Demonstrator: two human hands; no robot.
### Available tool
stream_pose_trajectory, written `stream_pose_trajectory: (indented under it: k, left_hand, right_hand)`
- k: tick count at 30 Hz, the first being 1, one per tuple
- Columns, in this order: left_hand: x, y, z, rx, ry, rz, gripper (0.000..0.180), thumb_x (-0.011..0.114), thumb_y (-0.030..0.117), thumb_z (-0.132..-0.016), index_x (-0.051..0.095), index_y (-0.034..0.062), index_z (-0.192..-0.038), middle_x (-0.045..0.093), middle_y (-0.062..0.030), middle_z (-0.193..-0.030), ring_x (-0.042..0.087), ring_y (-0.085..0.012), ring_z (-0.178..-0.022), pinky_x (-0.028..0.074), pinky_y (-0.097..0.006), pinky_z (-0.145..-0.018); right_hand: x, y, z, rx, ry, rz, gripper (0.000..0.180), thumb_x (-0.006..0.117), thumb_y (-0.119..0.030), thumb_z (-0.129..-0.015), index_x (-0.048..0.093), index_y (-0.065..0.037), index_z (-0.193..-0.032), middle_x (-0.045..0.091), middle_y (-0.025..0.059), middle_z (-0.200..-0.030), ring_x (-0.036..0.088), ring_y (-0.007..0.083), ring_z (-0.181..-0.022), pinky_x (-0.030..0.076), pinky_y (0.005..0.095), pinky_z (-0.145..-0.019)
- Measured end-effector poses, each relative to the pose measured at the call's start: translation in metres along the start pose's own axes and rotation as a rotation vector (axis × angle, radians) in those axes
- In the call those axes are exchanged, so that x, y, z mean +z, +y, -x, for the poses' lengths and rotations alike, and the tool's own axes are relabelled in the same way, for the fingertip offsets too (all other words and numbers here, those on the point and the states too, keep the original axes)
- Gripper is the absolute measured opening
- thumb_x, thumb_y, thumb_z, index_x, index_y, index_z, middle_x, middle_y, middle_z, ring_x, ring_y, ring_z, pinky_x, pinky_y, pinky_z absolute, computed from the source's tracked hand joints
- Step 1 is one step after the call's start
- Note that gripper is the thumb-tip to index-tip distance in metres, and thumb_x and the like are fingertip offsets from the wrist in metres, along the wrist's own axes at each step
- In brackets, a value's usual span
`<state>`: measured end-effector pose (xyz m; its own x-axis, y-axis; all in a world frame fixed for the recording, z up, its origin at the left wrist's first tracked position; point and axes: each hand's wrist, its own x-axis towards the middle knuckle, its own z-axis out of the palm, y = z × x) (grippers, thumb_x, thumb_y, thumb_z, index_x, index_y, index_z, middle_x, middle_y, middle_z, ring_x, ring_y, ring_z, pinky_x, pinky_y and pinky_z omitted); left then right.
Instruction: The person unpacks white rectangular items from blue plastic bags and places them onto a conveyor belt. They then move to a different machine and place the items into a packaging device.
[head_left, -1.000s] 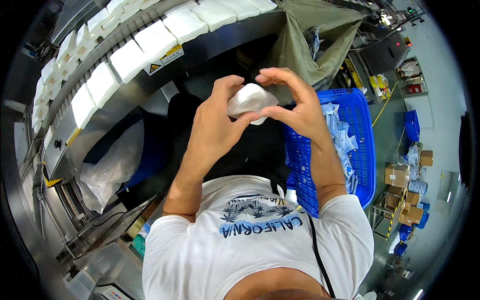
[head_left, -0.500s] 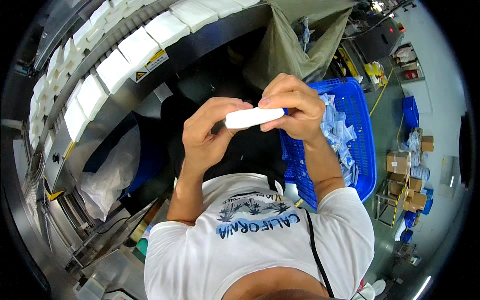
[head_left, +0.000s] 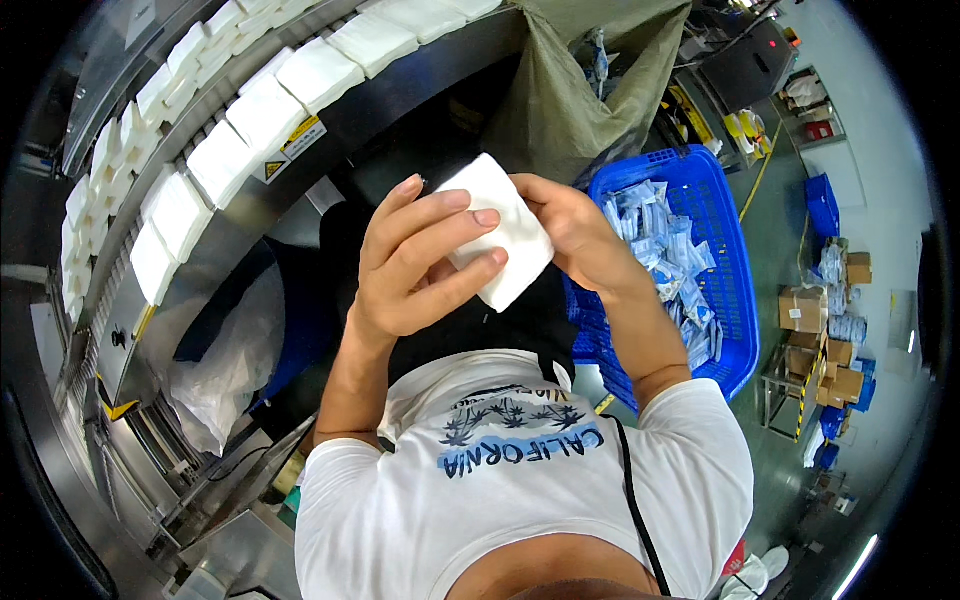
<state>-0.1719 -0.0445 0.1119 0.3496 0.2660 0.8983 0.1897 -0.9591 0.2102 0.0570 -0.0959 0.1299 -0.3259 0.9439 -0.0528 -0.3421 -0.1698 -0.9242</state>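
A thick white stack of soft folded sheets (head_left: 518, 240), like tissues or wipes, is tilted in front of my chest with its broad face showing. My right hand (head_left: 580, 235) grips its right side; the thumb side shows at the upper edge and the other fingertips are hidden behind it. From the left, my left hand (head_left: 405, 255) holds the stack with curled, parted fingers. Some of its fingertips press on the white face, while one finger sticks up clear of it.
A curved metal conveyor (head_left: 330, 125) at the left carries several similar white stacks (head_left: 265, 115). At my right stands a blue basket (head_left: 740, 300) of small blue-and-white packets (head_left: 665, 240). An olive cloth bag (head_left: 570, 100) hangs ahead; a bin with a clear plastic liner (head_left: 215, 370) stands lower left.
The stack has turned from edge-on to showing its broad face. My left fingers have spread over that face, and my right hand has shifted down along its right side.
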Motion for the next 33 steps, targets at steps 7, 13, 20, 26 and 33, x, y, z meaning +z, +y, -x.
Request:
stream_pose_trajectory:
  k: [7, 13, 20, 26, 33]
  left_hand:
    - [0.019, -0.005, 0.037, -0.625, 0.248, 0.719, 0.069, 0.066, -0.004, -0.086, 0.039, -0.0029, -0.149, 0.048, -0.026, -0.15, 0.046, -0.0378, -0.145, 0.033, -0.05, -0.122]
    - [0.026, -0.002, 0.027, -0.425, 0.095, 0.813, 0.076, 0.091, 0.013, -0.078, 0.052, -0.0006, -0.142, 0.057, -0.0254, -0.141, 0.057, -0.0349, -0.133, 0.046, -0.044, -0.111]
    - [0.025, 0.001, 0.001, -0.398, 0.031, 0.401, 0.028, 0.066, -0.011, -0.085, 0.071, -0.0012, -0.112, 0.073, -0.0193, -0.111, 0.072, -0.0335, -0.101, 0.057, -0.038, -0.089]
    - [0.021, 0.006, -0.006, -0.493, -0.13, 0.301, 0.025, 0.069, -0.01, -0.088, 0.071, -0.0006, -0.111, 0.072, -0.0165, -0.107, 0.074, -0.0279, -0.093, 0.058, -0.034, -0.079]
    - [0.019, 0.001, 0.018, -0.981, -0.008, 0.935, 0.065, 0.088, 0.001, -0.078, 0.057, -0.0041, -0.135, 0.066, -0.0129, -0.124, 0.066, -0.0217, -0.114, 0.053, -0.034, -0.101]
  right_hand:
    - [0.005, 0.002, -0.006, -0.413, 0.161, 0.452, 0.037, 0.08, 0.007, -0.085, 0.066, 0.002, -0.119, 0.069, 0.0146, -0.117, 0.068, 0.0216, -0.107, 0.055, 0.0342, -0.093]
    - [0.003, -0.001, -0.014, -0.683, 0.081, 0.705, 0.028, 0.081, -0.003, -0.083, 0.073, -0.002, -0.11, 0.074, 0.0129, -0.109, 0.071, 0.0275, -0.103, 0.055, 0.037, -0.089]
    - [0.006, -0.031, 0.001, -0.7, 0.117, 0.97, 0.053, 0.093, -0.022, -0.075, 0.068, -0.007, -0.119, 0.071, 0.0102, -0.116, 0.065, 0.031, -0.113, 0.049, 0.0427, -0.1]
    - [-0.003, -0.026, 0.004, -0.799, 0.134, 1.198, 0.034, 0.083, -0.013, -0.081, 0.073, 0.0, -0.111, 0.073, 0.0116, -0.107, 0.071, 0.0279, -0.093, 0.06, 0.0375, -0.079]
    - [0.001, -0.008, 0.01, -0.357, 0.379, 0.677, 0.031, 0.084, -0.004, -0.085, 0.072, 0.004, -0.112, 0.076, 0.0105, -0.105, 0.073, 0.0163, -0.091, 0.059, 0.0286, -0.08]
